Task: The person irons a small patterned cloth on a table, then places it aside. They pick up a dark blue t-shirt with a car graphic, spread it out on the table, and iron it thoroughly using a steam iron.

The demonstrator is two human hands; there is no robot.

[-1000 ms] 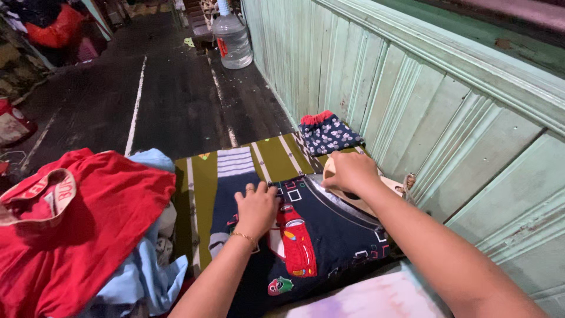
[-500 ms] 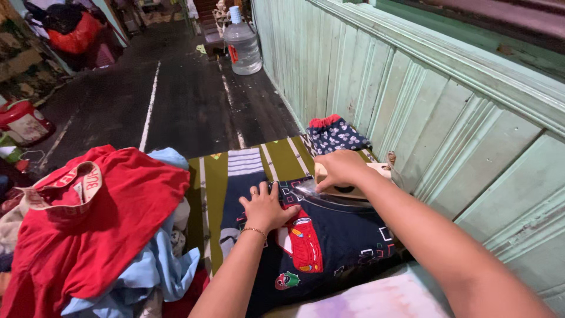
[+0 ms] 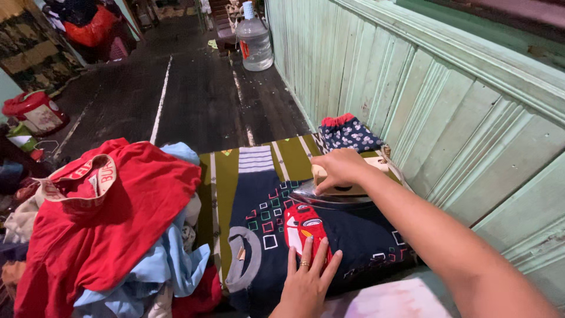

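A dark navy child's shirt [image 3: 353, 235] with a red cartoon car print [image 3: 303, 227] and a grey collar lies flat on a green striped cloth [image 3: 288, 156] over the ironing surface. My right hand [image 3: 338, 168] grips the handle of a cream-coloured iron [image 3: 335, 193] resting on the shirt's upper part. My left hand [image 3: 307, 280] lies flat, fingers spread, on the shirt's near edge just below the car print.
A pile of clothes, red garment [image 3: 106, 218] over pale blue ones [image 3: 170, 265], lies at the left. A folded dark patterned garment with red trim [image 3: 347, 132] sits beyond the iron. A green panelled wall [image 3: 447, 100] runs along the right. A water jug [image 3: 254, 41] stands far off on the dark floor.
My left hand slid from the shirt's upper middle back to its near edge, uncovering the collar and squares print. The iron stays under my right hand; the view tilted slightly.
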